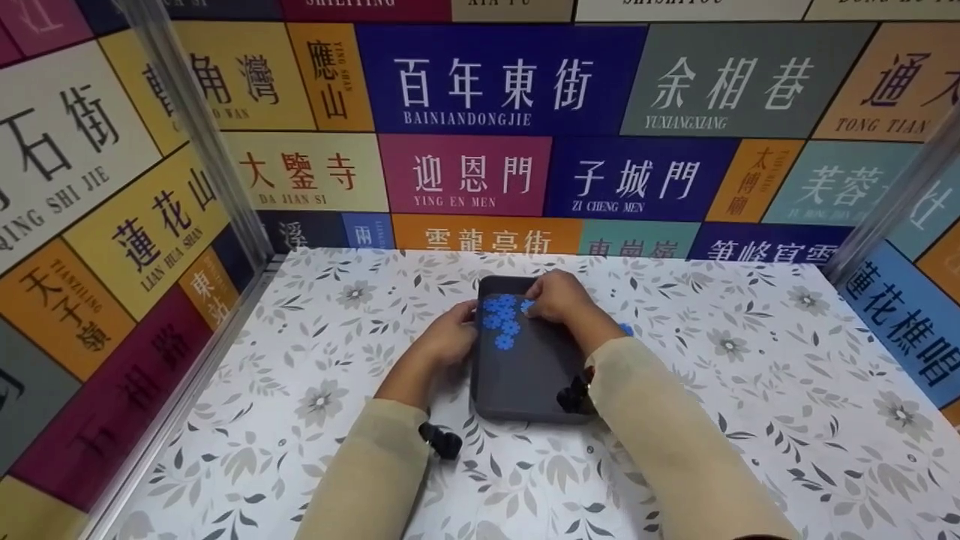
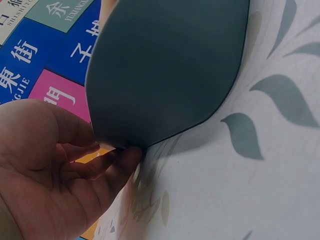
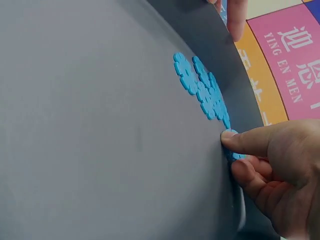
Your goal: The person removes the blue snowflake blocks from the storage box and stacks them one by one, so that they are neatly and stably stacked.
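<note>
A dark grey, rounded rectangular tray (image 1: 517, 382) stands on the table, with several blue flower-shaped plastic pieces (image 1: 501, 322) clustered at its far left. My left hand (image 1: 448, 337) grips the tray's left side. In the left wrist view the thumb and fingers of that hand (image 2: 65, 165) pinch the rim, and the tray's outer wall (image 2: 165, 65) hides what is inside. Over the tray's far end, my right hand (image 1: 561, 297) pinches one blue flower piece (image 3: 238, 156) between thumb and fingers, beside the other pieces (image 3: 210, 97).
Something small and blue (image 1: 627, 329) shows past the right forearm, partly hidden by it. The tabletop (image 1: 300, 465) has a white leaf-and-flower print. Colourful sign panels (image 1: 465, 172) stand behind and at both sides. A black device (image 1: 441, 441) sits at the left cuff.
</note>
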`<state>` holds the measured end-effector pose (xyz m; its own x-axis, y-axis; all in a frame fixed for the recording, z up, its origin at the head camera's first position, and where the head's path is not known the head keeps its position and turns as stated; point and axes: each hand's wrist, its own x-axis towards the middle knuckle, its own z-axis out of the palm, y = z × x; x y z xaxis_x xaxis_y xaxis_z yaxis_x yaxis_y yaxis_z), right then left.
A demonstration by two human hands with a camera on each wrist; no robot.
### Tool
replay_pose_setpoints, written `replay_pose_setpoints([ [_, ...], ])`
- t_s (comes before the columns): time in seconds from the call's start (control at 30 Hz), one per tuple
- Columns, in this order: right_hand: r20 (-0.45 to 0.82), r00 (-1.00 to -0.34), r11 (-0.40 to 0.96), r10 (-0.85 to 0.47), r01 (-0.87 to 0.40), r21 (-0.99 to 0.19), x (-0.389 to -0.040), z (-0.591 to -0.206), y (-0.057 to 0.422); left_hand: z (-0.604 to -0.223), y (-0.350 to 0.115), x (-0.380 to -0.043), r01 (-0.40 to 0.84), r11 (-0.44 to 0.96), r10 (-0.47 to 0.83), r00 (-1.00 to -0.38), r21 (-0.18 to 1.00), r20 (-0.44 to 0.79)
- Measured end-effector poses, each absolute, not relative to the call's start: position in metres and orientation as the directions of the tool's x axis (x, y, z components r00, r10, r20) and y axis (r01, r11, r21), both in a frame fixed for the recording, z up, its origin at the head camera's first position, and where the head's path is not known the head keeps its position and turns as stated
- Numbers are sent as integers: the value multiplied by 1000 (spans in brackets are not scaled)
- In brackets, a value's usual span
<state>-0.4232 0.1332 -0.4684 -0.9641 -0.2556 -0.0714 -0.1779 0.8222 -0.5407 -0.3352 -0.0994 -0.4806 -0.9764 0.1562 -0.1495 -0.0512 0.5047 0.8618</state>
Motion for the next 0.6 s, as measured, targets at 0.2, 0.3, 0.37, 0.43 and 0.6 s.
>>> replay_pose_setpoints([
  [0.2,-29,-971,758,-235,-165,-631,-417,-464,146,-480,-99,-335,-34,502,166,-977,864,-134],
  [0.3,-10,-985,672,-170,-109,-732,-409,-463,157,-481,-99,-335,-26,497,168,-978,868,-125],
  [0.37,3,-992,586,-124,-76,-807,-403,-462,165,-481,-98,-335,-31,488,165,-978,872,-127],
  [0.43,14,-996,500,-92,-59,-864,-397,-459,174,-481,-98,-335,-38,483,158,-979,875,-130],
  [0.6,-7,-998,355,-57,-13,-935,-384,-450,201,-480,-98,-334,-46,483,153,-979,875,-135],
])
